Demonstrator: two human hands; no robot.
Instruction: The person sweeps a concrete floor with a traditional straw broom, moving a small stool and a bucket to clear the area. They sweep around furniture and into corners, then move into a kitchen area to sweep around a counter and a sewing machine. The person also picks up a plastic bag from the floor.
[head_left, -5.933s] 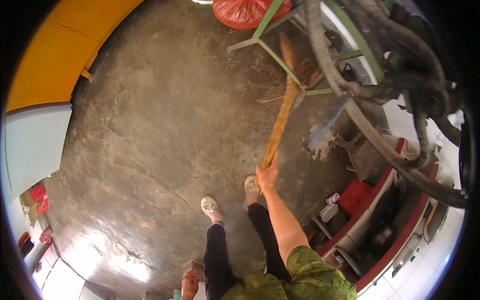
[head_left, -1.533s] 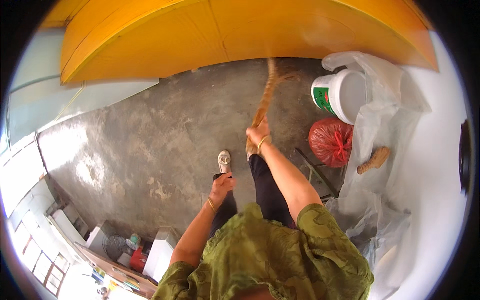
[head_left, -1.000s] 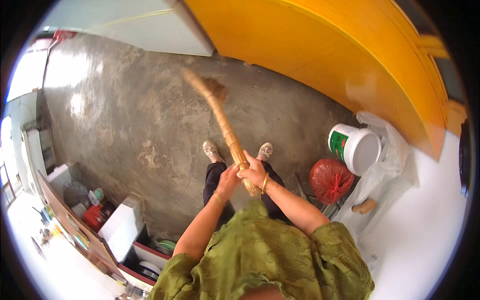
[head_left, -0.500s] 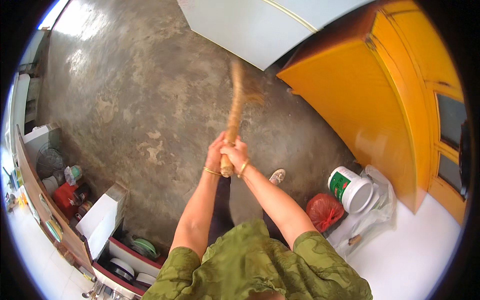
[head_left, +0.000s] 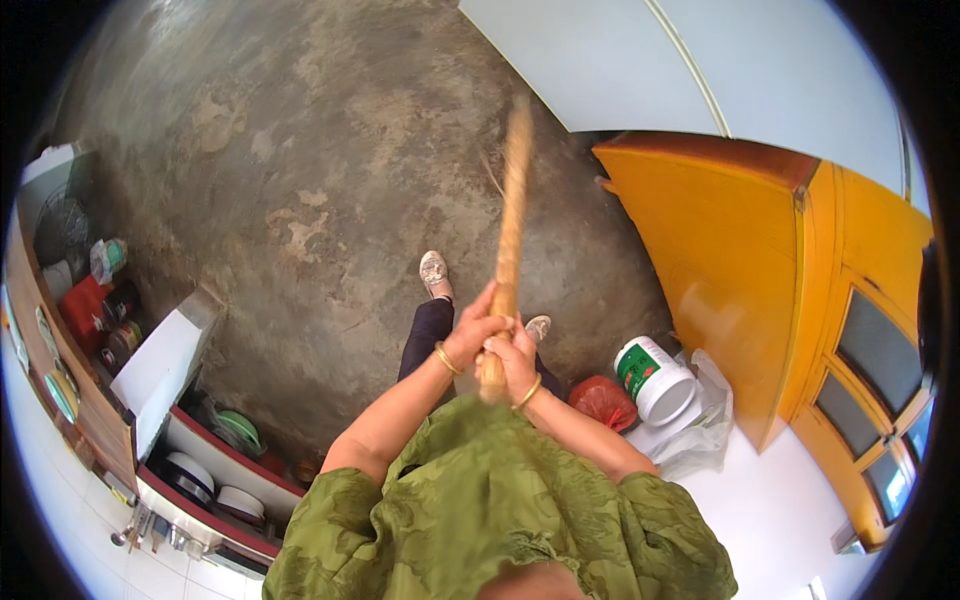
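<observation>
head view | both my hands closed around the long straw-coloured broom handle (head_left: pixel 510 235): left hand (head_left: pixel 472 335) just above right hand (head_left: pixel 512 365), touching | broom runs toward 12 o'clock over the grey concrete floor (head_left: pixel 300 170), far end blurred | white plastic bucket with green label (head_left: pixel 655 380) at 3 o'clock beside the orange wooden door (head_left: pixel 730 270)

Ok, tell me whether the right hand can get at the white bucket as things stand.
Probably not at once: the right hand grips the broom handle, and the white bucket stands on the floor, low to the right.
</observation>
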